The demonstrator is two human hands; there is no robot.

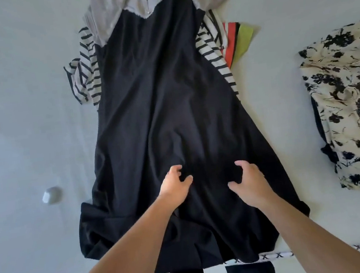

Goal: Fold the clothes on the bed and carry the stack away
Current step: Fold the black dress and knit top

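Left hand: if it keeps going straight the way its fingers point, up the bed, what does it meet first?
Only more of the black dress under the left hand; further along that line lies the grey garment, though height above the fabric is unclear.

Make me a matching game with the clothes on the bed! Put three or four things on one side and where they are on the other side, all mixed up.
Things:
1. black dress
2. flower-print garment
3. striped top
4. small white object

Places:
A. alone on the sheet, left of the dress hem
B. spread down the middle, under both hands
C. by itself at the right edge
D. peeking out from under the dress on both sides

Pairs: 1-B, 2-C, 3-D, 4-A
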